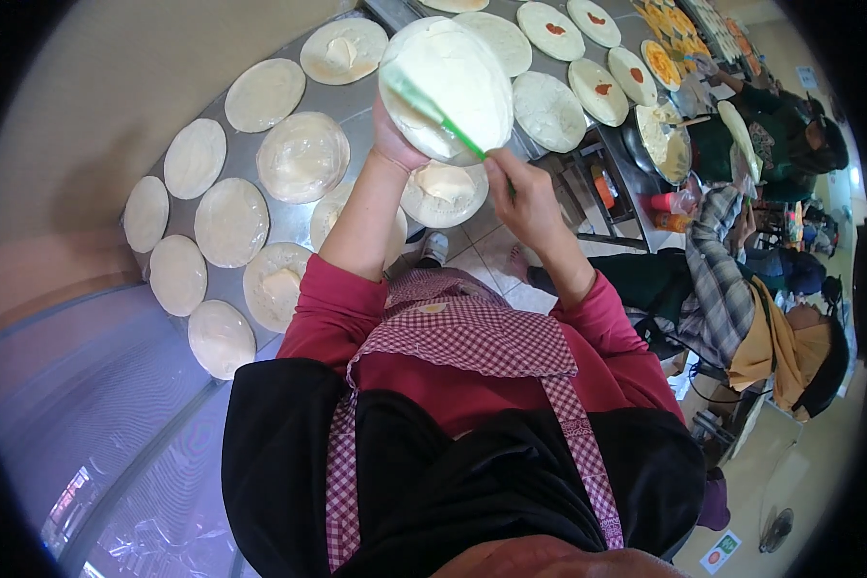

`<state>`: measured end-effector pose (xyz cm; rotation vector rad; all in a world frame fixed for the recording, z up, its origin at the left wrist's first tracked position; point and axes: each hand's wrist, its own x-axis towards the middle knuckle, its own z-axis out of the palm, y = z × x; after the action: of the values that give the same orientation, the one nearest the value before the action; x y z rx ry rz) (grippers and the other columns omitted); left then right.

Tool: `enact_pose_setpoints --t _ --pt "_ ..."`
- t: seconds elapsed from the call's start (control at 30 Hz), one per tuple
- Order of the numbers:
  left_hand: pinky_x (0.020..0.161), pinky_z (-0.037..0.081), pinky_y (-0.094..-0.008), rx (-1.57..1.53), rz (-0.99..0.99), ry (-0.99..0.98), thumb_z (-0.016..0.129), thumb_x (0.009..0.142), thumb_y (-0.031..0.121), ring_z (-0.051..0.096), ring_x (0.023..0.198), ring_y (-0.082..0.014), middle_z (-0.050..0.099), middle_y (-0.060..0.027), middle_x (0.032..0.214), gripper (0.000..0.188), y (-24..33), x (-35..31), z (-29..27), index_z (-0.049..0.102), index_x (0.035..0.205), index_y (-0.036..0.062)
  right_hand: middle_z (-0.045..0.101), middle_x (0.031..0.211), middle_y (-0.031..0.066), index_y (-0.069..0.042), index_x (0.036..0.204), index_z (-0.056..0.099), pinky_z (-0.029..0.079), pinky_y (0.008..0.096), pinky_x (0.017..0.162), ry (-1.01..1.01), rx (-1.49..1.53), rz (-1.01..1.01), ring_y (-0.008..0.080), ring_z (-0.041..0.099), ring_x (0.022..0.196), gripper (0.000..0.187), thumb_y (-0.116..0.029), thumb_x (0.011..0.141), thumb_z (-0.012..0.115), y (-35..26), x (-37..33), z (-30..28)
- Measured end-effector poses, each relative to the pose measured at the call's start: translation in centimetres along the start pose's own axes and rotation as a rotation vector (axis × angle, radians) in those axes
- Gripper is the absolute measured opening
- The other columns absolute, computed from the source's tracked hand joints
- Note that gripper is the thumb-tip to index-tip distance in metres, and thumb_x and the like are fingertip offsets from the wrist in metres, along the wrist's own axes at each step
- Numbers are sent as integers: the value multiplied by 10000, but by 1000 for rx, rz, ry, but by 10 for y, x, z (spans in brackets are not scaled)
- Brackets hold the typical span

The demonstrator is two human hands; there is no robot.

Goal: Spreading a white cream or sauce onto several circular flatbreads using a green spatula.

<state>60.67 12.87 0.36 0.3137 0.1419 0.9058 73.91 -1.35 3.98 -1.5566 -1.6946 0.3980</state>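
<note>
My left hand [396, 141] holds up a round flat dough base [472, 72] from beneath at its left edge, and most of the fingers are hidden under it. A smooth layer of white cream covers its top. In my closed right hand [528, 197] is a green spatula [463, 138]. Its blurred, pale blade lies across the cream at the upper left. Just below the raised base, another dough base [445, 193] carries a lump of cream. A further base [342, 51], also with a dollop on it, rests to the left.
Several more dough bases cover the metal table [289, 222] at left. Others, some with red sauce [603, 89], lie at the back right near a metal bowl [665, 144] of cream. Co-workers stand along the right, one in a plaid shirt [722, 289]. A wall borders the left.
</note>
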Motion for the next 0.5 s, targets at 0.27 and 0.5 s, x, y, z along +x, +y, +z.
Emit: enact_pose_setpoints --t 0.27,0.5 --pt "1014 425 -504 -199 67 -147 339 925 495 496 1222 -355 479 -153 1367 615 6 2 -18 404 1394 102 523 631 119 -1 966 576 405 305 519 -121 123 -3 197 509 527 111 -95 949 519 0 -8 -19" --pt "1047 394 -511 -326 -48 -297 325 952 421 453 1261 -355 436 -173 1398 593 -1 5 -39 334 1422 60 568 672 207 -26 949 568 447 386 554 129 -28 229 370 574 585 153 -171 949 519 32 26 -30"
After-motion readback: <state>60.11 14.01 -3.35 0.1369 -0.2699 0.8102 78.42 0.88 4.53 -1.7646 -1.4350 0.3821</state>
